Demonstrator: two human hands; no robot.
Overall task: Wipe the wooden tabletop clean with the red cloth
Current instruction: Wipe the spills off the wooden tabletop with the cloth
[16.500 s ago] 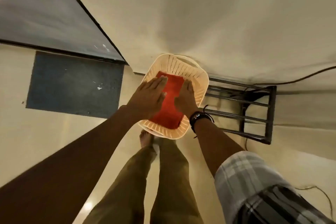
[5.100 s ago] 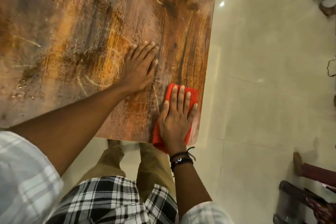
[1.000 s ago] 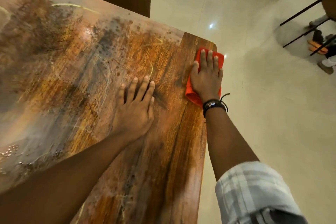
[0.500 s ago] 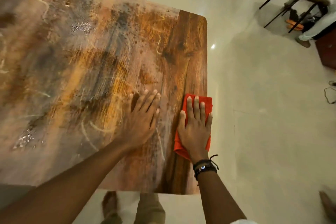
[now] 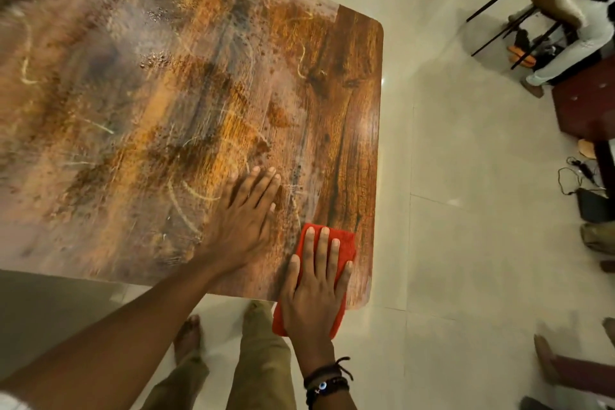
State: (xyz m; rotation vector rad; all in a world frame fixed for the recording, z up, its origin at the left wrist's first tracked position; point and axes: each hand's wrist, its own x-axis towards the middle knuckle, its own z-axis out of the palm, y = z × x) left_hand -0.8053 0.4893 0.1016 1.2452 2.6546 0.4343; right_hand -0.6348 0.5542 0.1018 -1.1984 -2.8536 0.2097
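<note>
The wooden tabletop [image 5: 199, 103] fills the left and centre of the head view, smeared with pale streaks and dark specks. A cleaner, darker strip runs along its right edge. The red cloth [image 5: 346, 246] lies at the near right corner, its near end hanging past the table's front edge. My right hand [image 5: 316, 289] presses flat on the cloth, fingers spread. My left hand [image 5: 243, 223] rests flat and open on the bare wood just left of the cloth, holding nothing.
Pale tiled floor [image 5: 466, 210] lies right of the table. A seated person's legs and a dark metal chair [image 5: 519, 20] are at the far right. Cables and a dark adapter [image 5: 589, 203] lie on the floor; other feet show at the lower right.
My right hand has dragged the red cloth along the right edge toward me, from the far corner to the near corner. My left hand has stayed flat on the wood.
</note>
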